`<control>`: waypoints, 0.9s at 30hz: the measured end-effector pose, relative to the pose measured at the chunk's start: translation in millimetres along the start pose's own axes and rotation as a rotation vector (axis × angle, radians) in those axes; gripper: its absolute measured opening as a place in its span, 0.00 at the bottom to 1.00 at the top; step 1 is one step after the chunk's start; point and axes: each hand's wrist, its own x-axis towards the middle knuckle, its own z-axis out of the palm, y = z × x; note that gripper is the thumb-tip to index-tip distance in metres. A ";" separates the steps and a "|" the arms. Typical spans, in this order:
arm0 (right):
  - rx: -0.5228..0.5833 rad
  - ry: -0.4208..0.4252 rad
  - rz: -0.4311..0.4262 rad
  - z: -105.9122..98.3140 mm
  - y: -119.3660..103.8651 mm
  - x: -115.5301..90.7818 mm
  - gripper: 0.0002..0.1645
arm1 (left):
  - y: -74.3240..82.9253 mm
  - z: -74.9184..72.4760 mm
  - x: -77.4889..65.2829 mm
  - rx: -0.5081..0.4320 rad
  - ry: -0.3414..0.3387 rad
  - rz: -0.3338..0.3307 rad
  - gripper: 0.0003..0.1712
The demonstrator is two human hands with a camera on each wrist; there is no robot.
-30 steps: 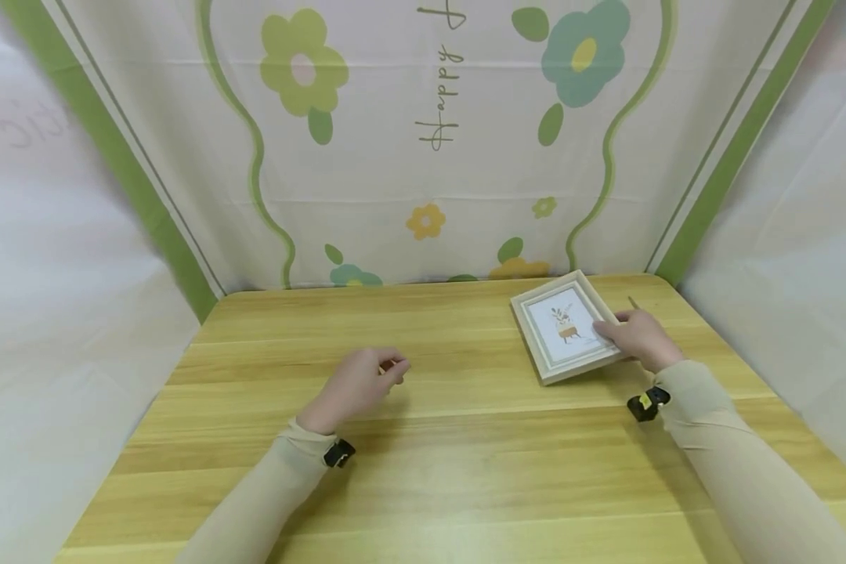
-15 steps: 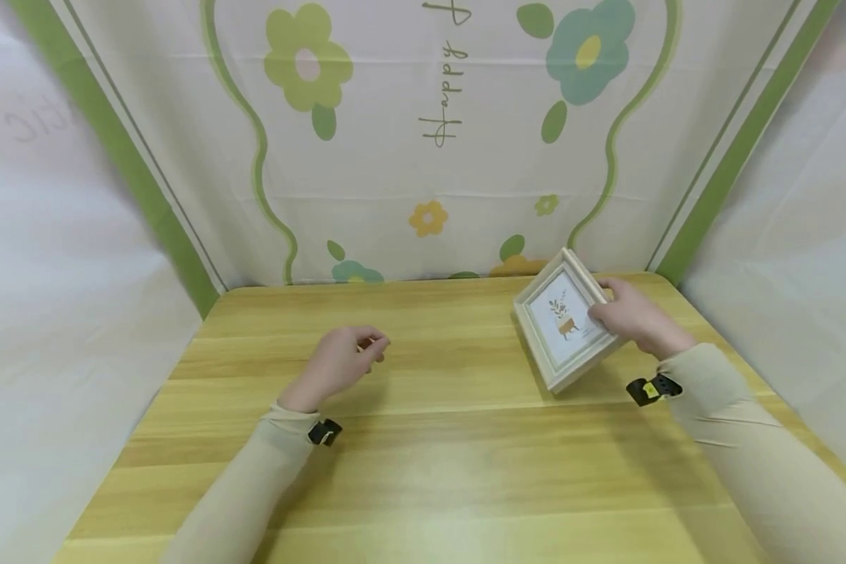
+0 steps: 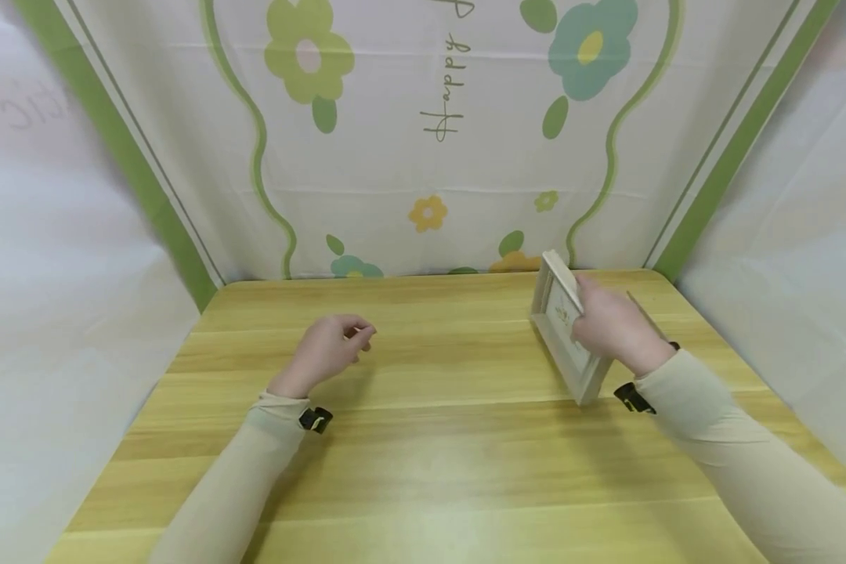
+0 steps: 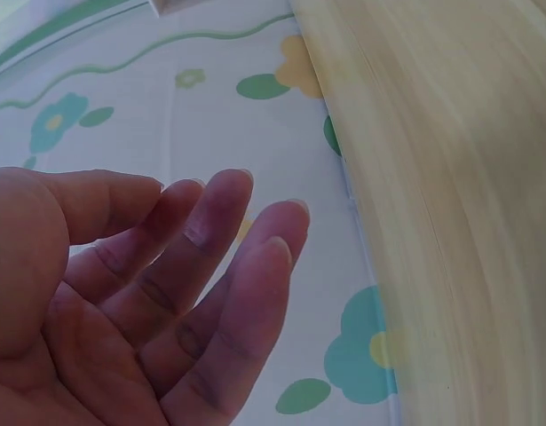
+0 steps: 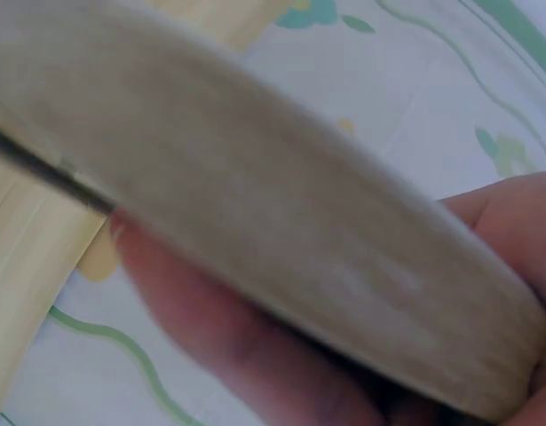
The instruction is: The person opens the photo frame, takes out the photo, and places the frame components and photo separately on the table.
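Observation:
My right hand (image 3: 616, 323) grips a cream picture frame (image 3: 562, 354) by its right side, at the right of the table in the head view. The frame is tilted up steeply, its plant picture (image 3: 562, 313) turned to the left and partly hidden by the hand. In the right wrist view, the frame's broad edge (image 5: 255, 195) crosses the image, with fingers (image 5: 228, 342) on one face and part of the hand on the other. My left hand (image 3: 324, 348) hovers over the left half of the table, holding nothing; its fingers are loosely bent in the left wrist view.
The wooden table (image 3: 423, 462) has a back edge along a white cloth (image 3: 366, 157) printed with flowers. More pale cloth hangs on both sides. A thin brown strip (image 3: 645, 313) shows behind the right hand. Each wrist bears a black strap.
My right hand has raised the picture frame and turned it from nearly face-up to almost edge-on. The left hand has drifted left and slightly farther back.

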 end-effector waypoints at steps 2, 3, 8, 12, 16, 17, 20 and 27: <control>-0.051 0.012 0.005 6.8 -3.3 -0.1 0.43 | -2.1 -1.5 0.2 -0.003 0.007 -0.010 0.14; -0.073 0.018 0.007 10.3 -5.0 -0.2 0.40 | -2.9 -2.1 0.5 -0.003 0.010 -0.013 0.14; -0.106 0.028 0.025 25.3 -17.8 -3.9 0.30 | -6.1 -5.4 0.8 0.012 0.018 -0.018 0.14; -0.101 0.015 -0.009 33.8 -31.0 -5.1 0.26 | -7.7 -7.2 0.8 0.026 0.028 -0.017 0.14; -0.137 -0.021 -0.034 41.5 -42.8 -2.2 0.25 | -9.0 -8.1 0.7 0.027 0.040 -0.007 0.14; -0.148 -0.033 -0.028 43.4 -45.4 -1.2 0.26 | -9.3 -8.2 0.7 0.025 0.042 -0.004 0.15; -0.161 -0.072 0.001 49.8 -52.7 3.1 0.33 | -10.0 -8.7 0.4 0.018 0.046 -0.001 0.15; -0.164 -0.079 -0.081 72.8 -69.2 19.3 0.45 | -13.0 -9.6 0.3 0.013 0.046 -0.015 0.15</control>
